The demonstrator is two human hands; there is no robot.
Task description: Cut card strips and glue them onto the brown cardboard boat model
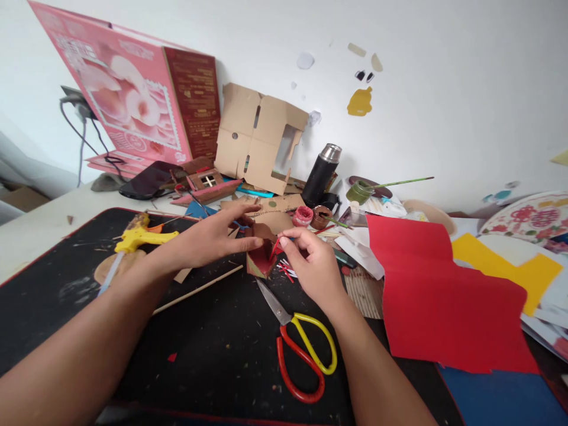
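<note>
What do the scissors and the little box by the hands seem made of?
Scissors: metal, going by the grey sheen of the blades; the glossy red and yellow handles are perhaps plastic-coated.
Little box: probably cardboard, given its thin, flat walls; its brown looks like matte paint.

The right hand [313, 266] pinches a red strip [274, 249] at a small brown box [260, 265]; the left hand [222, 236] spreads at the box's left side. Scissors [284, 318] lie nearer on the black mat [204, 355], a yellow glue gun [144, 237] left, a red sheet [444, 302] right; a black flask [319, 177] stands far off.
</note>
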